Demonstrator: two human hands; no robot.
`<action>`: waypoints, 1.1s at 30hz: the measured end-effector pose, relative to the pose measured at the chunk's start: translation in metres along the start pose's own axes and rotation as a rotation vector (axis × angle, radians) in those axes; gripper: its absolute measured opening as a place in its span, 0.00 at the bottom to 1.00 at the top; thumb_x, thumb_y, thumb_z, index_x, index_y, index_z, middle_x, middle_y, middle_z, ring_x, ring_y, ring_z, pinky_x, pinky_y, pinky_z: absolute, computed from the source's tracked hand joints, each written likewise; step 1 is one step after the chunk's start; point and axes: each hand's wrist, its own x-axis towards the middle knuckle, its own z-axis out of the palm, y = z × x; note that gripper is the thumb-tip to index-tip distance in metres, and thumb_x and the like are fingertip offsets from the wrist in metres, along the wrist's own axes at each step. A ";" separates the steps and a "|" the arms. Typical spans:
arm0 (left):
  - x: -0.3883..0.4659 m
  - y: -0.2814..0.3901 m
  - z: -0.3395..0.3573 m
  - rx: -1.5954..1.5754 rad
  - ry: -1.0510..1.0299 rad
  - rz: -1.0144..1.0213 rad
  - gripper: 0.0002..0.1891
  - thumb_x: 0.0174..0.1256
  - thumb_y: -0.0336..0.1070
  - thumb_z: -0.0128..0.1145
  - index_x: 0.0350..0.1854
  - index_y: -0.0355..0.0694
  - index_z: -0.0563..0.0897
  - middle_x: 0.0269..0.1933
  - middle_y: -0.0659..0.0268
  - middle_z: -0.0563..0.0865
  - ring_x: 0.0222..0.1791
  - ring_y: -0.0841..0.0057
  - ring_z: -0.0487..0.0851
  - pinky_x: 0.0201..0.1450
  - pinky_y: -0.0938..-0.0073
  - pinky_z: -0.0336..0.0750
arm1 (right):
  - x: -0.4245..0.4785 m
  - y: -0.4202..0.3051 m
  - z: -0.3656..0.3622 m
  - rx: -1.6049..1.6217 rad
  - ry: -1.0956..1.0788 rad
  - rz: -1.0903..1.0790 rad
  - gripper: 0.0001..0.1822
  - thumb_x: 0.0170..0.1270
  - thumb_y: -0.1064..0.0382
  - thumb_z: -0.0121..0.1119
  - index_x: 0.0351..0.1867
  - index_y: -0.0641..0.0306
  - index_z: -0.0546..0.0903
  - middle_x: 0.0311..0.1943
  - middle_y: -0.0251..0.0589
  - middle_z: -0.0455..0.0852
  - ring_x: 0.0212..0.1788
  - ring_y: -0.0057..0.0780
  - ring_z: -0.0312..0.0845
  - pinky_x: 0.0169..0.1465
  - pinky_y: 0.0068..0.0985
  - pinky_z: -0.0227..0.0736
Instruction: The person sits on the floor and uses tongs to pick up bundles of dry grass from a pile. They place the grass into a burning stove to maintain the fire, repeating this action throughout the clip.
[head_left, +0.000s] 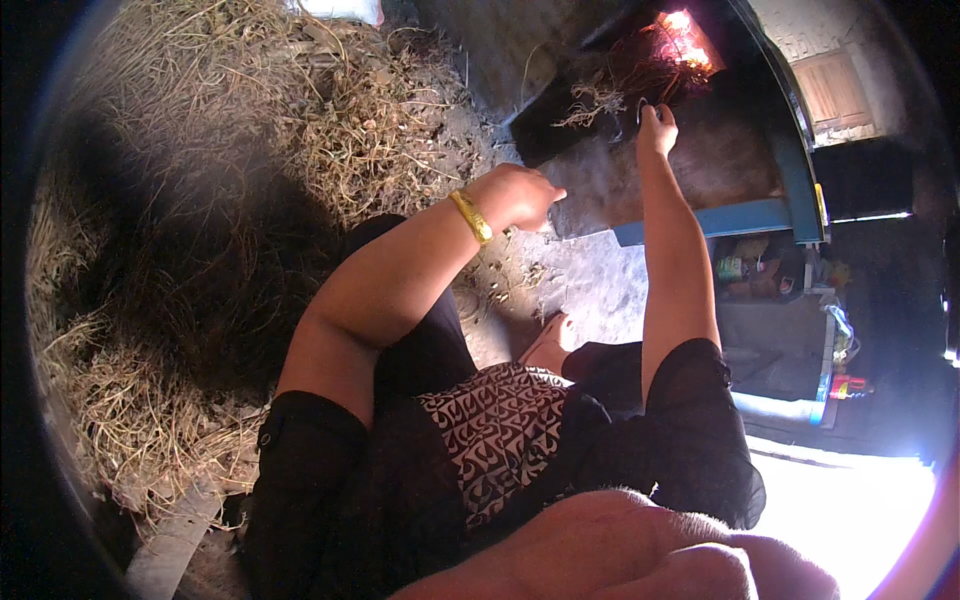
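Observation:
My right hand (657, 133) reaches forward to the mouth of a stove, its fingers closed on a small dark object with a shiny edge, perhaps a tool's handle. Just beyond it, dry twiggy stalks (596, 105) lie towards a bright fire (681, 41). My left hand (519, 196) hangs lower, left of the stove, with curled fingers and a gold bracelet (472, 216) on the wrist. Whether anything is inside that hand is hidden. A large heap of dried stalks (367, 142) spreads beside my left arm.
A blue-edged stove front (712, 219) borders the right arm. Below it, bottles (739, 268) lie in a recess. My bare foot (551, 345) rests on the dusty floor (600, 281). A flat board (172, 544) sits at lower left, and bright light enters at lower right.

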 end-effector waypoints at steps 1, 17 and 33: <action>0.000 0.000 0.000 0.004 0.007 0.004 0.33 0.66 0.45 0.57 0.73 0.48 0.66 0.61 0.55 0.82 0.60 0.58 0.80 0.64 0.60 0.74 | -0.008 -0.003 -0.007 0.043 -0.005 -0.046 0.33 0.55 0.52 0.66 0.61 0.69 0.78 0.54 0.54 0.85 0.55 0.40 0.82 0.60 0.32 0.73; 0.022 0.015 0.005 0.038 -0.102 0.015 0.34 0.64 0.46 0.61 0.72 0.41 0.67 0.59 0.53 0.83 0.56 0.59 0.83 0.62 0.63 0.77 | -0.277 -0.021 -0.173 0.459 -0.492 -0.015 0.22 0.69 0.65 0.56 0.63 0.60 0.71 0.23 0.25 0.71 0.21 0.12 0.61 0.24 0.17 0.55; 0.006 0.054 0.096 -0.051 -0.381 -0.029 0.36 0.63 0.53 0.59 0.73 0.47 0.67 0.65 0.51 0.77 0.63 0.54 0.77 0.66 0.60 0.71 | -0.212 0.048 -0.179 0.759 -0.743 0.444 0.17 0.64 0.70 0.62 0.54 0.56 0.74 0.17 0.28 0.69 0.13 0.16 0.58 0.15 0.21 0.55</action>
